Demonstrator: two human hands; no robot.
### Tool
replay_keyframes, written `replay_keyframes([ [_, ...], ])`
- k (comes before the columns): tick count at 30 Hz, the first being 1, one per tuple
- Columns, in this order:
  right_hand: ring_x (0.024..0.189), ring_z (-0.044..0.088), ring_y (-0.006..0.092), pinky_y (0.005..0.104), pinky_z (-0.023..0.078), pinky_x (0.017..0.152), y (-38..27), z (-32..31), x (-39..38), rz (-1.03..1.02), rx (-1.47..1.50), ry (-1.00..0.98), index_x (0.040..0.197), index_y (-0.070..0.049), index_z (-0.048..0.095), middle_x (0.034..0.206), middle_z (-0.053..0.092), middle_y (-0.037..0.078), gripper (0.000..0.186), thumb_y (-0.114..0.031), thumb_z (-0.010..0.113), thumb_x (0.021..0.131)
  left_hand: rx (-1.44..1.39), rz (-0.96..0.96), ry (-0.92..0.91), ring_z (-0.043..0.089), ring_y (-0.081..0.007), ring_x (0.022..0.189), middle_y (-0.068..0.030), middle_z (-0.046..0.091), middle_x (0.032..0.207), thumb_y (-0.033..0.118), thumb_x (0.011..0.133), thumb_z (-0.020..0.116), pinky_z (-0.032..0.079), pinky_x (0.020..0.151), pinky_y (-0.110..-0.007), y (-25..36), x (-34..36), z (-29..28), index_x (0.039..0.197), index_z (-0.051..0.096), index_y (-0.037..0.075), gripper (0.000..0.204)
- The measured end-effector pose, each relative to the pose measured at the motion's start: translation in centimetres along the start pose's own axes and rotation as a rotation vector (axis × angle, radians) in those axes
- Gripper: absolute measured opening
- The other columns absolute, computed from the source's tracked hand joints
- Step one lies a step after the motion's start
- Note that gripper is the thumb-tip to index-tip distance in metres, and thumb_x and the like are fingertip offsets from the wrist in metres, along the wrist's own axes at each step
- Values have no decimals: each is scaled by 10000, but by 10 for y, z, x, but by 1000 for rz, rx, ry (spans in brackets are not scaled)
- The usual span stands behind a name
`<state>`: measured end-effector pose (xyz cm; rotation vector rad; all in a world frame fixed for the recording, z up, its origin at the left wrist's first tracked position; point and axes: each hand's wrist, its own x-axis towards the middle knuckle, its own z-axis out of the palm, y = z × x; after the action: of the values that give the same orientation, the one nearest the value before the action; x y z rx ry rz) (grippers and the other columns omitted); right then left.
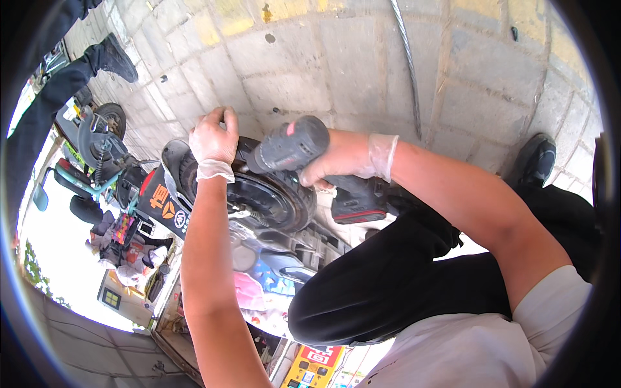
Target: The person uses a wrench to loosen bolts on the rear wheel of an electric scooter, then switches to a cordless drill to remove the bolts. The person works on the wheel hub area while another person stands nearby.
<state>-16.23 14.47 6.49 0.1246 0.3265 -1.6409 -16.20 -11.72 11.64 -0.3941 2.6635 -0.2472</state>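
My right hand (346, 155), in a thin translucent glove, grips a dark grey and black cordless drill (294, 143) with a battery pack at its base. The drill's nose points left at a black scooter wheel (275, 204), close to its rim; whether the tip touches is hard to see. My left hand (215, 137), gloved the same way, is closed with fingers curled at the wheel's outer edge, on the tire. Part of that grip is hidden behind the hand. The scooter's dark rear mudguard (176, 161) lies beside the wheel, under my left wrist.
Grey paving bricks (323, 58) cover the ground, with a metal rod or cable (407, 58) lying on them. Another scooter (97, 145) stands at the left, and a person's leg and black shoe (116, 58) are near it. My bent knee (323, 307) is close beside the wheel.
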Motion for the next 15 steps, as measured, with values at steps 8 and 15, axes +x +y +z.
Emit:
replay_keyframes([
  [8,550,503,119,289,415,491,6,-8,-39,-8,-94,-30,1314,-81,431,684,528,37,587,76,651,793,20,31,2,677,-357,881,-164,719,890,357,931,559,510,841,-469,2,-4,0,937,754,100,323],
  [15,810,601,117,265,523,668,-20,-7,-117,-254,-308,131,1136,-29,592,973,622,30,369,1,745,801,123,26,-88,680,-347,901,-170,717,927,395,922,514,470,891,-497,1,-7,-7,983,720,115,353],
])
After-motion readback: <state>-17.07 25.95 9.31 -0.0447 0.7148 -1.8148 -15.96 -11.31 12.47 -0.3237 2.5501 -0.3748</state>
